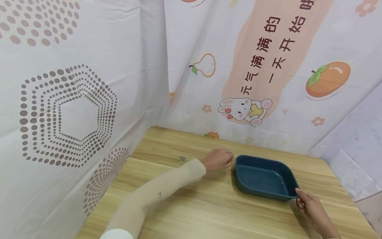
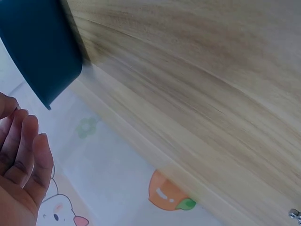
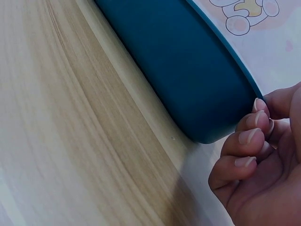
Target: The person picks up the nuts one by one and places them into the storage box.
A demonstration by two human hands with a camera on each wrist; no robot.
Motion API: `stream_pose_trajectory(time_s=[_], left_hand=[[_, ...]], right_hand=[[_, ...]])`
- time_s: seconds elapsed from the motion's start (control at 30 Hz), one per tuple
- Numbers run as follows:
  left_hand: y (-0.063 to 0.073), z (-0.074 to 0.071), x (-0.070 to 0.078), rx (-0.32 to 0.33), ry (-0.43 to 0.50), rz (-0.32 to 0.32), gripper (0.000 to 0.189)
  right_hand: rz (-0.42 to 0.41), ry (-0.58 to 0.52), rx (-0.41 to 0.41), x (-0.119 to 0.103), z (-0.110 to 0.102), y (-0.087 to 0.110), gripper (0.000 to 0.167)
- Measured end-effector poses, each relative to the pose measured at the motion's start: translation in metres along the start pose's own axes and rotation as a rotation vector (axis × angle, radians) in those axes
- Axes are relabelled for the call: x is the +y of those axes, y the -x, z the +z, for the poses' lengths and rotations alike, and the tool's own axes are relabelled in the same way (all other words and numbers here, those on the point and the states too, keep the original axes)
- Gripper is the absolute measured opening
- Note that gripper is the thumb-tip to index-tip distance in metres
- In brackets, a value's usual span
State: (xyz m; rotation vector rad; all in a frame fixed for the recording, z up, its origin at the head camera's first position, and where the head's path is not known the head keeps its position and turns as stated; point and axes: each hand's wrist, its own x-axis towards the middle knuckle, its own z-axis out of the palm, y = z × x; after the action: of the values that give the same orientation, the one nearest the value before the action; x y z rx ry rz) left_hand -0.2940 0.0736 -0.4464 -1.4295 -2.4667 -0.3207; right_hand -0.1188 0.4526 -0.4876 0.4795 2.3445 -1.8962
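Observation:
My right hand (image 1: 311, 207) pinches the near right corner of a dark teal rectangular tray (image 1: 259, 193), thumb at the rim and fingers curled below it in the right wrist view. The tray stands on the table with its open side up, and a tiny shiny piece (image 1: 281, 183) shows inside. Just left of the tray, my left hand (image 1: 217, 159) is raised, its thumb and index fingertips pinched together. In the left wrist view a tiny dark metal piece (image 2: 18, 108) shows between them, mostly hidden. Several small silver metal pieces (image 1: 182, 158) lie in a loose pile behind the left forearm.
The wood-grain table (image 1: 191, 212) reaches back to a printed cloth (image 1: 191, 109) with fruit and a rabbit. A white dotted cloth (image 1: 143, 83) hangs along the left side. My left forearm (image 1: 155, 192) crosses the table's left part.

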Motion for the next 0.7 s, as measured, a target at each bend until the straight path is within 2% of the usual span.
stream_pose_trajectory(time_s=[0.33,0.5,0.7], left_hand=[[-0.006,0.008,0.009,-0.012,0.013,0.034,0.013],[-0.008,0.009,0.013,-0.045,0.014,0.031,0.015],[-0.010,0.010,0.017,-0.038,0.016,0.031,0.014]], right_hand=[[-0.004,-0.019,0.008,0.001,0.001,0.001,0.044],[-0.002,-0.004,0.000,0.002,0.001,0.000,0.044],[-0.023,-0.013,0.000,0.001,0.001,0.000,0.043]])
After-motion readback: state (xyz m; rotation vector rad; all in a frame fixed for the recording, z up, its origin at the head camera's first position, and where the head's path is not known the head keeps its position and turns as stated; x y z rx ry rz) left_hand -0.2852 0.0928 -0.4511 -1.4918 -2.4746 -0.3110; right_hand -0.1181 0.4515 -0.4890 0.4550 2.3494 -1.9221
